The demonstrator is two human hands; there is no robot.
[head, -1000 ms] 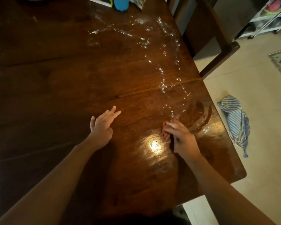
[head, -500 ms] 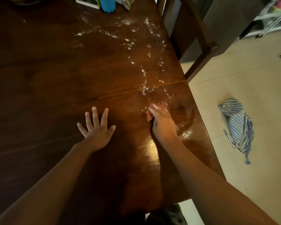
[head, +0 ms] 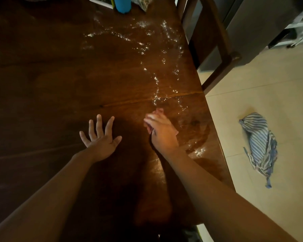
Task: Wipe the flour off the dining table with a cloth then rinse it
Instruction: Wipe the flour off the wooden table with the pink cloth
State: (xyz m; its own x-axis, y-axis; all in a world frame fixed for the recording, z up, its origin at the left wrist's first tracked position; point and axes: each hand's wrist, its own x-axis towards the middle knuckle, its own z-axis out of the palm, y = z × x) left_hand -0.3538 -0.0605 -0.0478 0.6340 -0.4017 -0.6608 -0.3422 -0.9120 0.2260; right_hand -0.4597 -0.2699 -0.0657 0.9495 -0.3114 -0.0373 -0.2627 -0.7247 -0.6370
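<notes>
White flour [head: 156,81] lies scattered in a trail over the far right part of the dark wooden dining table [head: 59,84]. My right hand [head: 162,135] is on the table just below the near end of that trail. Its fingers curl over a small pinkish cloth [head: 147,128], of which only a bit shows under the fingertips. A wet smear with flour specks [head: 198,151] lies to the right of that hand. My left hand [head: 100,137] rests flat on the table with fingers spread, holding nothing.
A blue bottle [head: 123,4], a box [head: 101,1] and a bag [head: 142,2] stand at the table's far edge. A wooden chair [head: 217,49] stands at the right side. A blue striped cloth [head: 259,142] lies on the tiled floor to the right.
My right hand has slid forward with the cloth, away from the bright spot near the table's right corner and up to the near end of the flour trail. My left hand has spread flat.
</notes>
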